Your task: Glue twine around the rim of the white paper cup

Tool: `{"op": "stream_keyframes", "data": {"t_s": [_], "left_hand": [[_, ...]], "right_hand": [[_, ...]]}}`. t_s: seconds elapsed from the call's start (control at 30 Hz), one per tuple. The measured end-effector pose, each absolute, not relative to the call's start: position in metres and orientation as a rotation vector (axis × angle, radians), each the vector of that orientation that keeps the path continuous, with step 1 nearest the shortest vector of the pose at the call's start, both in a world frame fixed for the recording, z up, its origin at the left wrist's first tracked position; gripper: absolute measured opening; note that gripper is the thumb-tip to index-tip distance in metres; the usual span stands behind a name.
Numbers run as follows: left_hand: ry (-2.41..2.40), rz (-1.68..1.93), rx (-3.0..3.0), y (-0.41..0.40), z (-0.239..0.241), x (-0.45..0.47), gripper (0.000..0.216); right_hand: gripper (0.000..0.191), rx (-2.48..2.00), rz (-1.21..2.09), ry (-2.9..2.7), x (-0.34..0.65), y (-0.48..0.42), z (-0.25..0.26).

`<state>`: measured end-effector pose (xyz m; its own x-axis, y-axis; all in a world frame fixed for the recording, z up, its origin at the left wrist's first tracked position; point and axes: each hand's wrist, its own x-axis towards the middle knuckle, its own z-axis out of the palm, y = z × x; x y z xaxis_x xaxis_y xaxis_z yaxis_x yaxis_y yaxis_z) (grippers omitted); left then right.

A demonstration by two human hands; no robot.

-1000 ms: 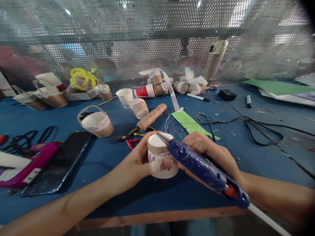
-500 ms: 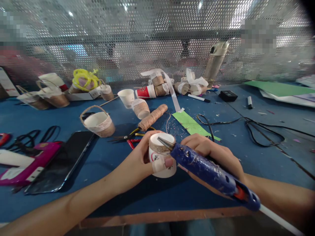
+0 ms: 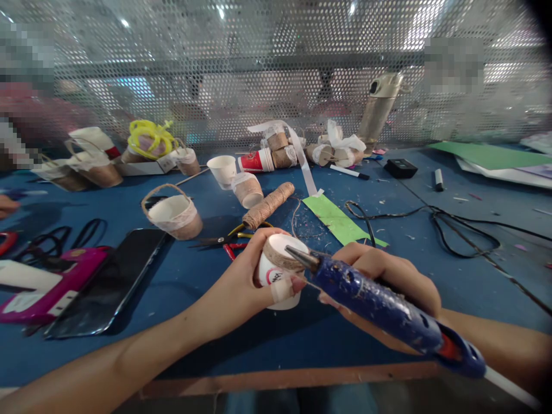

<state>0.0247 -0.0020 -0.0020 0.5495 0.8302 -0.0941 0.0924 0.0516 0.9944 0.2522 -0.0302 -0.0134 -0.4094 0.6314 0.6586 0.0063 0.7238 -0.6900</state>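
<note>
My left hand [image 3: 263, 276] is closed round a white paper cup [image 3: 268, 265], held upside down with its base up and slightly tilted. Brown twine [image 3: 276, 256] is wound in a band just below that base. A strip of tape wraps my left thumb. In my right hand [image 3: 388, 282] is a blue glue gun [image 3: 379, 305], its metal nozzle pointing left over the cup's base. A white glue stick [image 3: 511, 388] sticks out of its back end. A thin strand of twine seems to run from the cup to my right fingers.
Beyond the cup lie a twine roll [image 3: 269, 204], scissors [image 3: 222, 240] and a green strip [image 3: 334, 218]. A small basket [image 3: 175, 218], phone [image 3: 107, 282] and magenta tool [image 3: 77, 276] are left. Black cable [image 3: 452, 230] loops right. Another person's hand [image 3: 6, 206] shows at far left.
My right hand and the glue gun have shifted a little right. The cup has tilted slightly in my left hand. Another person's hand has appeared at the far left.
</note>
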Motion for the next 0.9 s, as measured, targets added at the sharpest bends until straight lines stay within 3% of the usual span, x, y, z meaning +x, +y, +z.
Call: {"op": "stream_keyframes", "data": {"t_s": [0.3,0.9], "left_hand": [[0.946,0.686,1.391,-0.002,0.002,0.024,0.050],[0.873,0.659,1.341,-0.001,0.002,0.021,0.048]], "right_hand": [[0.029,-0.891,0.546,-1.793,0.241,-0.038,-0.007],[0.015,-1.013,0.665,-1.765,0.244,-0.035,-0.001]]}}
